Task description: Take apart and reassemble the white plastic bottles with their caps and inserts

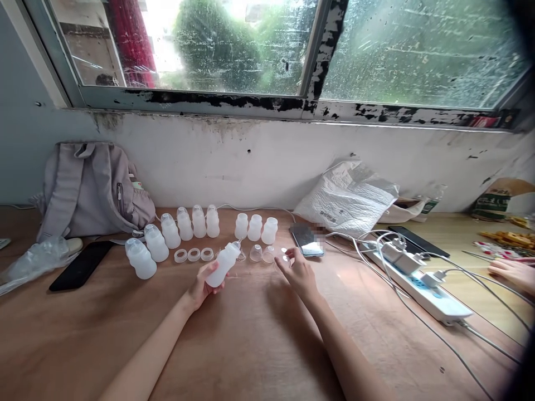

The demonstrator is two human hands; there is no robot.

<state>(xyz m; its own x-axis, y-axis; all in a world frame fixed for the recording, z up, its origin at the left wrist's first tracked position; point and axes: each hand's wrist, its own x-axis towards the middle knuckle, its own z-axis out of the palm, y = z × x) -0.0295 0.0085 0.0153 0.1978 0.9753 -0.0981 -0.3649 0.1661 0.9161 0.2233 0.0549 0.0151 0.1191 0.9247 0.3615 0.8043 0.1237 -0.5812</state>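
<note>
My left hand (199, 287) is wrapped round a white plastic bottle (223, 264), held tilted above the wooden table (251, 345). My right hand (297, 271) rests on the table with its fingertips pinching a small clear cap (283, 259). Two more clear caps (261, 253) stand just left of it. Three white rings (194, 255) lie in a row beside the held bottle. Behind them stand several capped bottles (171, 236) in a curved row and three open bottles (255, 227).
A grey backpack (90, 189) leans on the wall at the left, a black phone (80, 265) in front of it. Another phone (307, 240), a white bag (349, 196) and a power strip (422, 287) with cables lie to the right. Another person's hand (514, 273) is at the far right.
</note>
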